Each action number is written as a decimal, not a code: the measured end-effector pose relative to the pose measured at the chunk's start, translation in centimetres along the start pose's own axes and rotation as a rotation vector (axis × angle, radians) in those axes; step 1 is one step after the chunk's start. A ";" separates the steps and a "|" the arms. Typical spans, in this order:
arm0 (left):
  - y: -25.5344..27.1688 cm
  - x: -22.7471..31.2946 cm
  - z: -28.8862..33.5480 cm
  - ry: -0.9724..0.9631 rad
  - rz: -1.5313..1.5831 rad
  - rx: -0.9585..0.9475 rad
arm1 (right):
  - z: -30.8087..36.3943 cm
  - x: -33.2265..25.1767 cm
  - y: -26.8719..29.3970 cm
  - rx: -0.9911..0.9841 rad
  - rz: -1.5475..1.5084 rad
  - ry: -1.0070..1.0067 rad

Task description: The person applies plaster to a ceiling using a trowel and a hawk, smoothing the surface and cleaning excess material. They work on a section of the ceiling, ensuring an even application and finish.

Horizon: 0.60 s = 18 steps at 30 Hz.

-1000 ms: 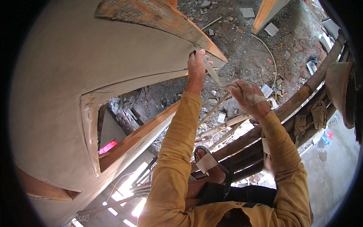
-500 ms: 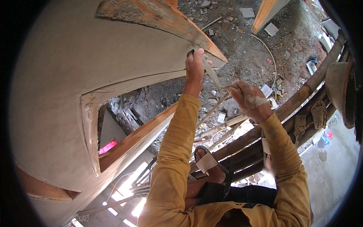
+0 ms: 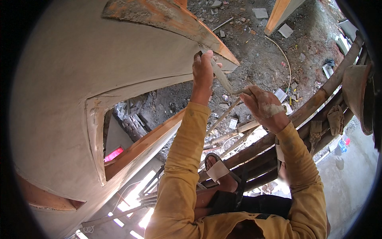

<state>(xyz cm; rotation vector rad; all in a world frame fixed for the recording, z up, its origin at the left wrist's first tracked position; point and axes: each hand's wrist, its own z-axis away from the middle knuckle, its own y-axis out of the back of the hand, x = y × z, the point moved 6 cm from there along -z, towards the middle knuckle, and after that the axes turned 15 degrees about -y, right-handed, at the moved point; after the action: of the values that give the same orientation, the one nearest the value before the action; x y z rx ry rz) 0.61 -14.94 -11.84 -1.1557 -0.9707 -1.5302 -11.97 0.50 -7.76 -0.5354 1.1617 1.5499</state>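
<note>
In front of me my right hand (image 3: pixel 264 104) is closed round the handle end of a narrow, plaster-smeared trowel (image 3: pixel 222 76). The trowel's grey blade slants up and left to my left hand (image 3: pixel 203 77), whose fingers close on its far end. What else lies inside the left hand is hidden. Both hands are at the edge of a smooth grey plastered wall (image 3: pixel 59 71), just below a rough strip with orange patches (image 3: pixel 147 14). Pale, dried plaster marks the back of the right hand.
Wooden poles (image 3: pixel 330 89) form a platform under my sandalled feet (image 3: pixel 219 171). On them rest a large bowl (image 3: pixel 355 95), a brush-like tool (image 3: pixel 315 131) and a brown block (image 3: pixel 336 119). A window opening (image 3: pixel 94 139) cuts the wall. Rubble-strewn ground (image 3: pixel 246 47) lies far below.
My left hand has shifted slightly left along the wall's edge, and the trowel has tilted a little with it. The right hand has barely moved.
</note>
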 end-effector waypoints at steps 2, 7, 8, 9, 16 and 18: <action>-0.1 0.5 0.2 -0.010 0.012 0.001 | 0.1 -0.2 0.0 -0.012 -0.013 -0.018; 0.1 0.8 0.3 -0.029 0.028 0.007 | 0.4 -0.6 0.3 -0.018 0.003 -0.031; 0.1 1.0 0.4 -0.031 0.028 0.010 | 0.5 -0.7 0.3 -0.015 0.006 -0.031; 0.1 1.2 0.5 -0.033 0.027 0.012 | 0.6 -0.9 0.4 -0.010 0.001 -0.023; 0.2 2.4 0.6 -0.083 0.043 0.007 | 1.0 -1.8 1.0 -0.007 -0.022 0.005; 0.1 3.0 0.8 -0.096 0.038 0.006 | 1.2 -2.1 1.1 -0.001 -0.033 0.012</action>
<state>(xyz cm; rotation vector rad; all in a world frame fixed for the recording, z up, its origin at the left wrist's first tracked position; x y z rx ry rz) 0.63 -14.87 -8.75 -1.2466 -1.0107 -1.4519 -12.02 0.63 -5.13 -0.5620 1.1561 1.5213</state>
